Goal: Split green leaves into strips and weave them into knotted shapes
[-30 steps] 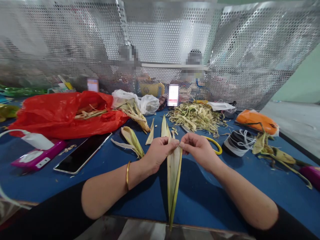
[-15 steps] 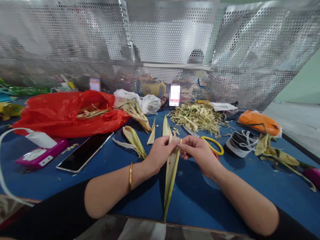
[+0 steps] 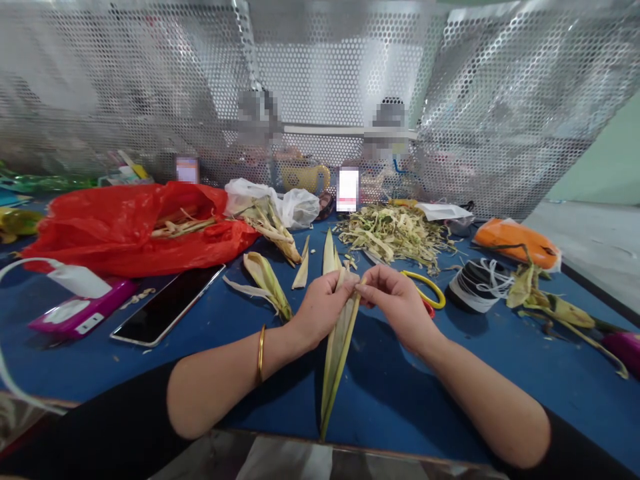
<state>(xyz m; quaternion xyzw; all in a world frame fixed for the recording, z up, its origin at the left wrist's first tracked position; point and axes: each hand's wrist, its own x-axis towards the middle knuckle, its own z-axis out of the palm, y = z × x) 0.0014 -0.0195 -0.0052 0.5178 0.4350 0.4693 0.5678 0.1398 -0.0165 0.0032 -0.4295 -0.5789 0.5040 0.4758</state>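
A long pale-green dried leaf, like a corn husk (image 3: 336, 363), stands between my hands, its pointed lower end near the table's front edge. My left hand (image 3: 323, 303) pinches its upper part from the left, thumb on top. From the right, my right hand (image 3: 387, 297) pinches the husk's edge, thumb against fingers, close to my left fingertips. Another pointed husk piece (image 3: 329, 253) lies just beyond my hands. To the left rests a curled husk (image 3: 265, 277) beside a small narrow strip (image 3: 301, 267). Scissors with yellow handles (image 3: 430, 288) lie partly hidden behind my right hand.
A heap of shredded husk (image 3: 395, 233) lies behind my hands. On the left are a red plastic bag (image 3: 100, 227), a black phone (image 3: 170, 307) and a purple power strip (image 3: 83, 313). A string spool (image 3: 475, 287) and orange packet (image 3: 517, 243) sit right. A perforated metal screen (image 3: 340, 73) stands behind.
The husk's lower end has swung slightly left. My right hand has turned a little, its fingers still at the husk's edge. The whole view has shifted slightly.
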